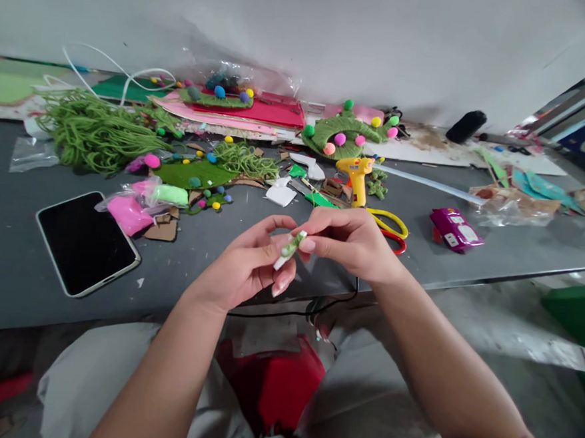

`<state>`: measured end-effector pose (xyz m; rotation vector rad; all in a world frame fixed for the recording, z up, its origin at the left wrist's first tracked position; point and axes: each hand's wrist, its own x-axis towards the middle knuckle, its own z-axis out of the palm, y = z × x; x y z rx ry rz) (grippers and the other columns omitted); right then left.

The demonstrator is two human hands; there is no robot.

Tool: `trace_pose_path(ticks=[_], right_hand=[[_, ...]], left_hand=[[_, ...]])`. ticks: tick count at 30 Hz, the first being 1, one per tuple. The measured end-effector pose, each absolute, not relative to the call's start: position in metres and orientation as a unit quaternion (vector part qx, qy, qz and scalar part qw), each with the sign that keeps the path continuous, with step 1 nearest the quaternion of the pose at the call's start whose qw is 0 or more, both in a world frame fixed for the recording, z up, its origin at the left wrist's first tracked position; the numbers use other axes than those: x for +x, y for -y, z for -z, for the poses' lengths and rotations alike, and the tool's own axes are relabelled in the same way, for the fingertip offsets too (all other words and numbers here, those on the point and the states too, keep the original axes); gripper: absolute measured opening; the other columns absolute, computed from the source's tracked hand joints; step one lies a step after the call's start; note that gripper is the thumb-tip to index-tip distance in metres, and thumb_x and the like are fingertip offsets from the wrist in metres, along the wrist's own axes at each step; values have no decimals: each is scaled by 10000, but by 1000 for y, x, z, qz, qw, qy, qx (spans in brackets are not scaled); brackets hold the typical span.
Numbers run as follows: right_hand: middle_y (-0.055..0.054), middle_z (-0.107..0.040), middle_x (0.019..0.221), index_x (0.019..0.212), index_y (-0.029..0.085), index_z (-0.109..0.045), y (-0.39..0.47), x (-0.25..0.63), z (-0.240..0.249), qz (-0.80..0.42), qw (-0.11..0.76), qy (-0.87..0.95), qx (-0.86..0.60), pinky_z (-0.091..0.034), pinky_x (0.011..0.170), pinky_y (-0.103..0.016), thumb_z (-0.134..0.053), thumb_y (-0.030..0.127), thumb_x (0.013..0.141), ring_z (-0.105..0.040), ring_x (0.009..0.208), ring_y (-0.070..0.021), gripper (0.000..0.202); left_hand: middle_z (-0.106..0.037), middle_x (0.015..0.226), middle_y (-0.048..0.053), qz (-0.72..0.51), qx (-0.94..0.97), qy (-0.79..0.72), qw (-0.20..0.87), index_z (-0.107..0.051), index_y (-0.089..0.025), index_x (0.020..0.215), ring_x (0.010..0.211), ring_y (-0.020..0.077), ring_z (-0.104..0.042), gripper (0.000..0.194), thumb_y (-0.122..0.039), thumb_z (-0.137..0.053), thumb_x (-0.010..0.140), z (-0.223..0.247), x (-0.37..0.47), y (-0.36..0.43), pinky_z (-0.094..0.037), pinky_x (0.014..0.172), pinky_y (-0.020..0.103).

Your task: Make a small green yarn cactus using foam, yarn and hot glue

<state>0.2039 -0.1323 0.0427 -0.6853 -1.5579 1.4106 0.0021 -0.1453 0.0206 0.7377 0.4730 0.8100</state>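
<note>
Between my two hands is a small white strip with green on it [290,247], tilted up to the right above the table's front edge. My left hand [252,259] pinches its lower left part between thumb and fingers. At its upper right end, the thumb and forefinger of my right hand [348,239] close on it. Just behind my right hand lie a yellow glue gun [356,177] and scissors with yellow and red handles [395,227]. What exactly the small piece is made of I cannot make out.
A tablet [87,245] lies at the left, by bags of pink and green clay [130,214]. Behind are green yarn [98,129], a pom-pom wreath [346,133] and paper scraps [281,195]. A purple packet [456,230] lies right. A black cord [290,314] hangs below the edge.
</note>
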Motion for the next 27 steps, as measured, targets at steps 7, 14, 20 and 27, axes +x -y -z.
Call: trace_pose_path(ticks=[7,14,20,27], right_hand=[[-13,-698,715,853,139,-808,127,205,-38,-444,447,639,-442,-399,542,-231,-892,323,761,-520,621,-94,222],[-21,-689,757,923,139,-817,128,205,-36,-423,418,681,-427,-393,573,-255,-837,326,829,-519,651,-104,210],[-9,-667,762,915,147,-808,126,208,-37,-447,429,687,-379,-392,571,-244,-809,288,861,-516,653,-93,151],[-5,-703,758,878,157,-816,127,206,-39,-518,448,650,-329,-445,601,-233,-847,207,811,-574,668,-93,89]], left_hand=[[-723,949,31,-448,439,-335,703,-701,-183,1038,786,158,-746,358,-514,-733,907,-20,2,140,-567,639,220],[-684,767,-23,-470,481,-380,634,-685,-185,933,589,124,-706,247,-403,-790,883,-14,6,140,-517,536,203],[-675,690,-21,-465,447,-363,673,-654,-172,922,553,133,-692,257,-378,-800,875,-16,6,140,-536,510,212],[-657,634,-21,-473,439,-306,700,-676,-167,913,487,92,-607,206,-327,-801,876,-15,5,140,-487,475,185]])
